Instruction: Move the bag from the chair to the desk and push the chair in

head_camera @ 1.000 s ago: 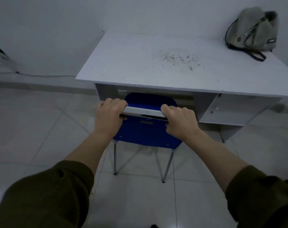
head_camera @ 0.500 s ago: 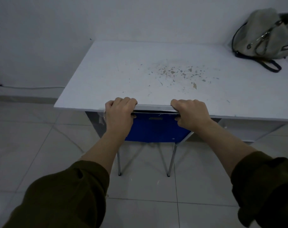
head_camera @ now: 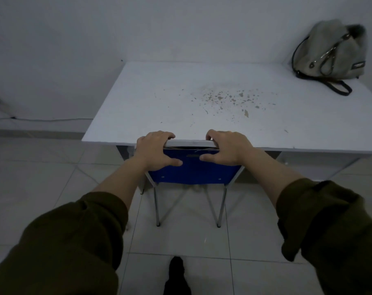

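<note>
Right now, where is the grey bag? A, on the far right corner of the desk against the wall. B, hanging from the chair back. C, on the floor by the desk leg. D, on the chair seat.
A: the grey bag sits on the desk at its far right corner, leaning on the wall, well away from the blue chair that both hands grip.

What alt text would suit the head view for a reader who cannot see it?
Both hands, left hand and right hand, grip the top of a blue chair backrest that sits at the front edge of a white desk. A grey bag rests on the desk's far right corner, against the wall; brown flecks mark the desktop.
</note>
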